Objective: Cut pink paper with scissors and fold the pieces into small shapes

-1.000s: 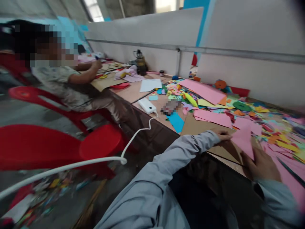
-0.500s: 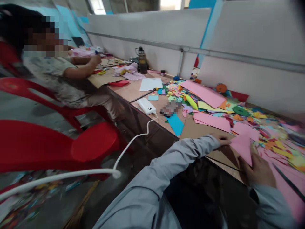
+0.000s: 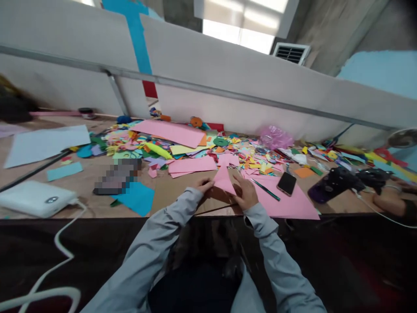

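Note:
Between my hands is a pink sheet of paper (image 3: 224, 181), raised to a pointed, folded-looking shape over a brown cardboard sheet (image 3: 172, 188). My left hand (image 3: 204, 185) pinches its left corner. On the right side, my right hand (image 3: 246, 191) holds the paper's lower edge between thumb and fingers. A larger pink sheet (image 3: 293, 204) lies flat to the right of my right hand, with a dark pen-like stick (image 3: 265, 190) across it. Pink paper strips (image 3: 192, 165) rest just beyond my left hand.
Colourful paper scraps (image 3: 254, 161) cover the back of the table. A blurred-out device (image 3: 117, 176) and a white power bank (image 3: 39, 199) with a cable lie left. To the right are a small dark phone (image 3: 286, 183), a dark purple device (image 3: 329, 184) and another person's arm (image 3: 391, 200).
My view has swung right, so the seated person and red chairs have left the picture. Both hands still hold the pink paper, in much the same pose.

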The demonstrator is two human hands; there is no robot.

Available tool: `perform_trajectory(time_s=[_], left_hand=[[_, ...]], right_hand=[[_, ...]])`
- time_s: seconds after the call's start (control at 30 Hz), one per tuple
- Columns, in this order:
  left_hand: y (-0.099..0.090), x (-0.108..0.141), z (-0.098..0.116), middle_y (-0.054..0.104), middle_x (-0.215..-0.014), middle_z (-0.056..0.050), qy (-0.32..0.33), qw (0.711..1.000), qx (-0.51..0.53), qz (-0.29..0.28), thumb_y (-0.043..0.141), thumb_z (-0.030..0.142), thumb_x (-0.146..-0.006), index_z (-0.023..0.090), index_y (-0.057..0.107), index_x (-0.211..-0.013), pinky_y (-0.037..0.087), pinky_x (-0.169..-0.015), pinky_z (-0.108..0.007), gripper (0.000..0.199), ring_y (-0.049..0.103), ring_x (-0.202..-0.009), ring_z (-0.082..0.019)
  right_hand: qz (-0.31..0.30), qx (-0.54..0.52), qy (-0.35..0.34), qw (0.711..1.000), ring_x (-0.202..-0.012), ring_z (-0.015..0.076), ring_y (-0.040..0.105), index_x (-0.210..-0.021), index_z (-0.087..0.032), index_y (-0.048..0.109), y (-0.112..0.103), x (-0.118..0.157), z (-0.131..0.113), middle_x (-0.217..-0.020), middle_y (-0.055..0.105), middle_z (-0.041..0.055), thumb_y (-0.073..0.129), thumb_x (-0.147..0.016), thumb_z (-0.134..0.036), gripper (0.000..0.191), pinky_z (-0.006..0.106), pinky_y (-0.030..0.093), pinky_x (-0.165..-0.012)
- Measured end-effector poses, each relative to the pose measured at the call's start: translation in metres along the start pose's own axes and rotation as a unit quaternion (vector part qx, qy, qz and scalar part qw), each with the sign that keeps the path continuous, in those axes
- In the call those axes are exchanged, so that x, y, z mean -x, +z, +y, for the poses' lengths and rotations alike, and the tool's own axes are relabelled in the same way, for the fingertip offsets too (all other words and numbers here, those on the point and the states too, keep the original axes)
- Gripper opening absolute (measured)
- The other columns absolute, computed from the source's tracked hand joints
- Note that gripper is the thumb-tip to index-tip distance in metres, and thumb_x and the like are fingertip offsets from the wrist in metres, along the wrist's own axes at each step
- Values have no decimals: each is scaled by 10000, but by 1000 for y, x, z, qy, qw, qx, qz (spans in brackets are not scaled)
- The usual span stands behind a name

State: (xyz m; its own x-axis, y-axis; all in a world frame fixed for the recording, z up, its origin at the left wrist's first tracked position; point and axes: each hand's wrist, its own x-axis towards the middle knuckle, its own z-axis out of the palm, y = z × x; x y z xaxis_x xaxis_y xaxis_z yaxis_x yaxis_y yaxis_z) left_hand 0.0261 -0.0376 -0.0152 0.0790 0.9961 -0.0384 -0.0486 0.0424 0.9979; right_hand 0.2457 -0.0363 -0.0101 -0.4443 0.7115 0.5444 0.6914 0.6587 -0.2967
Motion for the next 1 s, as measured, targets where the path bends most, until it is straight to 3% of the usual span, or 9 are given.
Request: perform_trajectory(time_s=[0.17,0.27,0.4,0.63,0.83,1.0], left_hand=[[3,10,5,556,-458,31,-13,1000,11,19,708,482,-580,176,562,-583,404,-415,-211,340,487,-404,-94],[5,18,9,575,-470,25,-13,1000,11,17,725,450,-574,172,591,-584,392,-434,-197,308,502,-436,-92],[8,26,11,591,-477,10,-21,1000,8,-5,720,473,-568,170,610,-586,371,-425,-202,324,510,-435,-102],[14,30,2,533,-437,50,-10,1000,2,1,698,519,-589,178,591,-620,305,-407,-188,359,431,-400,-75],[10,35,-2,524,-432,62,-4,1000,-14,1,676,550,-608,181,571,-624,294,-411,-183,384,417,-398,-69],[8,37,-2,536,-437,48,9,1000,-20,-10,683,544,-606,177,589,-591,290,-407,-193,380,411,-400,-74]], right_hand=[[-1,-103,-4,995,-1137,229,511,-1263,-267,509,-8,3,-10,-1224,577,51,575,-808,-343,465,376,406,-977],[4,-208,7,978,-1052,192,567,-1116,-267,627,-9,3,-15,-1105,632,45,574,-820,-334,308,320,468,-910],[42,-283,16,958,-963,187,612,-922,-251,706,-7,0,-22,-941,681,44,556,-835,-290,177,328,485,-880],[56,-302,-4,952,-983,184,610,-926,-251,699,-1,4,-27,-982,673,46,594,-816,-286,156,322,481,-881],[33,-269,-23,962,-996,198,593,-954,-228,694,0,7,-30,-1018,647,64,669,-740,-392,271,322,470,-893],[60,-314,2,948,-923,182,609,-837,-223,699,8,6,-38,-859,670,42,643,-779,-363,162,318,484,-846]])
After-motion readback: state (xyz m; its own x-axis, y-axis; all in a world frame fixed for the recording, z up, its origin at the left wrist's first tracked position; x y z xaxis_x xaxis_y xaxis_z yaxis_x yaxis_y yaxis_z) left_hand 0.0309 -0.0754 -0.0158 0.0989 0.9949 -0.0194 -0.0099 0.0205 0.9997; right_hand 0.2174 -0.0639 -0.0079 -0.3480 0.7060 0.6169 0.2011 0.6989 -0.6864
